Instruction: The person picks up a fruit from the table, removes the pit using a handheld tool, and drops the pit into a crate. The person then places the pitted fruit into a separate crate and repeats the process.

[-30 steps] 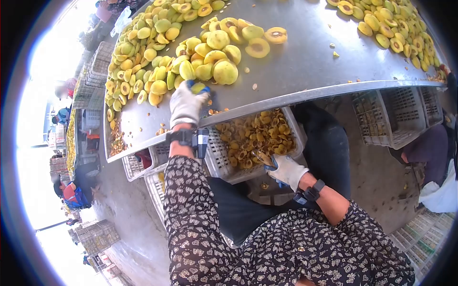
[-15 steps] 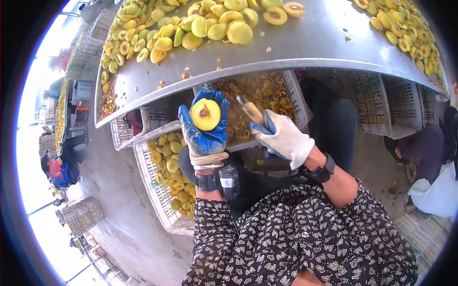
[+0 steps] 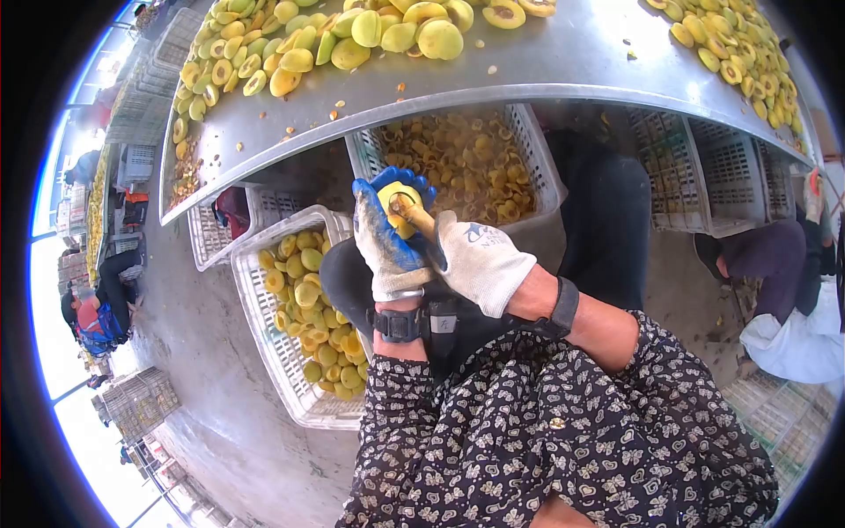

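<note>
A yellow peach half [image 3: 388, 195] rests in the palm of my left hand [image 3: 378, 242], whose blue-coated glove curls round it. My right hand [image 3: 480, 258], in a white glove, is wrapped round a wooden-handled tool [image 3: 415, 216]. The tool's front end lies over the cut face of the fruit and hides its middle. Both hands are close together, in front of the metal table's edge. Below and to the left stands a white crate [image 3: 304, 414] of peach halves. Behind the hands is another crate [image 3: 550, 189] filled with scooped-out yellow pieces.
The metal table [image 3: 528, 75] carries a heap of cut peaches [image 3: 352, 53] at the left and another pile [image 3: 739, 62] at the right. Stacked crates [image 3: 673, 167] stand under its right side. A person [image 3: 97, 321] sits far left; another person's legs [image 3: 766, 273] show at right.
My right hand has moved left and brought the tool onto the peach half. My left hand has shifted slightly right and turned, its fingers closing more round the fruit.
</note>
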`<state>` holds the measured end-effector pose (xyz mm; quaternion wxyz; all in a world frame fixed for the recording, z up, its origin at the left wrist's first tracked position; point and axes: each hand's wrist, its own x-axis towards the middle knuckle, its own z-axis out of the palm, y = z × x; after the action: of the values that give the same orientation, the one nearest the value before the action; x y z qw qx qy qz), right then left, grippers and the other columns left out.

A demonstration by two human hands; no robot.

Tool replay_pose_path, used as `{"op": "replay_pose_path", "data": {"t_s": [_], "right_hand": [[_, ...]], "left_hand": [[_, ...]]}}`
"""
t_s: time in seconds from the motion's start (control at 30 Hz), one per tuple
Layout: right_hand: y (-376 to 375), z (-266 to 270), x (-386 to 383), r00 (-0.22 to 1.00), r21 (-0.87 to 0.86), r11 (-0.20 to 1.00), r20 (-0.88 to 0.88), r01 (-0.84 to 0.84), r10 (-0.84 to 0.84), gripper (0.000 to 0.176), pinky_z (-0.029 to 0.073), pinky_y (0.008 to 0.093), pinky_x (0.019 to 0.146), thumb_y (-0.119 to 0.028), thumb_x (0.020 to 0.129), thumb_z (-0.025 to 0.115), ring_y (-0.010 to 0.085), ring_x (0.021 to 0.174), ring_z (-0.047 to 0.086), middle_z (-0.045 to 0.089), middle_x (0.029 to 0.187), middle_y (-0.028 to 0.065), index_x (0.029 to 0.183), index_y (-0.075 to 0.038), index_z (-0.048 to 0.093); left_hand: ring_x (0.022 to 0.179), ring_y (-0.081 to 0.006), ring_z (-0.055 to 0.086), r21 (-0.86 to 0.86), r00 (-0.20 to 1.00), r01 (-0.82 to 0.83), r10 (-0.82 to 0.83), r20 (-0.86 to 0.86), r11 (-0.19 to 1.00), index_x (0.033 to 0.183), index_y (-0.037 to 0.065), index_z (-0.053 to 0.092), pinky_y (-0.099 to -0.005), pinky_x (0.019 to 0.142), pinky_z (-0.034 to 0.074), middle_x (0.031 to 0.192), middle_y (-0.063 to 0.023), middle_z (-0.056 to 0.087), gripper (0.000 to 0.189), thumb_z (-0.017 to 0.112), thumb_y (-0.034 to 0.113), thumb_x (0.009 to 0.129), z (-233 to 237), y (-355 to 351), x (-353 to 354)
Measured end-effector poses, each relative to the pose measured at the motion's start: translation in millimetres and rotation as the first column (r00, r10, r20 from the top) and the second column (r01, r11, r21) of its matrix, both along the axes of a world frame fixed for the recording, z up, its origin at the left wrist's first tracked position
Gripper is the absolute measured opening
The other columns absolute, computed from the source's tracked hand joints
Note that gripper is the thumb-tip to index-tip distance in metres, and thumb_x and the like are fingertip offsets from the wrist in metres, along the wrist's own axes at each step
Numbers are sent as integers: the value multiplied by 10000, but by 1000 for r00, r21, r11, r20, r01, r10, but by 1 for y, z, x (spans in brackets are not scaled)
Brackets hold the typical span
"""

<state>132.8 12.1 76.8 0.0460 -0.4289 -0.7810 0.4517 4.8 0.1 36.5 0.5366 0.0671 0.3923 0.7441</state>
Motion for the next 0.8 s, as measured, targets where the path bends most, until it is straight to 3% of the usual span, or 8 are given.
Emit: {"op": "replay_pose_path", "data": {"t_s": [0.07,0.33,0.4,0.43,0.5,0.63,0.77,0.8], "right_hand": [[-4,-4,1,1000,-16,1000,10,-19,19,250,473,433,690,-154,850,516,376,794,616,621,824,236,1006,38,485],[3,-7,12,999,-331,944,-47,6,-23,186,482,394,599,-153,854,530,316,670,623,619,765,194,939,11,526],[7,-14,15,971,-757,654,-164,-10,-174,265,446,287,392,-281,861,575,148,465,549,552,624,55,865,-22,516],[8,-13,16,970,-758,652,-165,-9,-178,265,446,287,392,-281,861,575,148,465,549,552,624,55,865,-22,516],[11,-12,22,938,-902,430,-187,-46,-292,241,409,239,336,-287,878,561,99,415,495,498,591,2,845,-51,517],[11,-14,17,930,-924,382,-162,-25,-330,232,400,221,327,-280,884,564,90,400,486,507,595,5,824,-61,518],[11,-23,22,813,-958,108,-283,-266,-508,169,356,226,328,-224,901,514,70,381,434,467,579,-38,772,-114,517],[12,-24,22,835,-960,128,-279,-248,-475,159,354,211,326,-223,909,503,57,383,435,476,588,-53,780,-130,514]], "left_hand": [[712,-244,618,-129,998,-63,59,-32,990,975,2,582,-357,645,534,831,-113,621,398,474,383,931,-4,0,-1],[580,-237,619,-216,979,150,-175,-105,965,900,-13,614,-341,522,533,730,-132,632,365,538,344,906,-11,-4,-6],[572,-235,617,-253,964,195,-233,-130,947,882,-13,619,-341,519,534,715,-127,630,370,543,349,903,-10,-5,-8],[563,-233,615,-290,943,241,-294,-155,926,864,-13,623,-341,515,535,699,-121,629,376,548,354,899,-10,-4,-8],[549,-229,611,-333,942,217,-287,-176,918,835,-14,626,-342,508,534,681,-114,625,388,558,364,892,-13,0,-7],[549,-212,610,-290,959,165,-222,-175,943,867,-16,619,-326,497,529,680,-106,621,378,546,354,900,-18,-1,-4],[541,-204,606,-253,954,34,-107,-282,967,866,-9,614,-310,481,517,685,-101,619,372,526,350,913,-18,2,0],[544,-202,606,-266,954,68,-141,-266,962,867,-8,614,-307,480,516,686,-103,619,367,529,346,912,-17,2,-1]]}}
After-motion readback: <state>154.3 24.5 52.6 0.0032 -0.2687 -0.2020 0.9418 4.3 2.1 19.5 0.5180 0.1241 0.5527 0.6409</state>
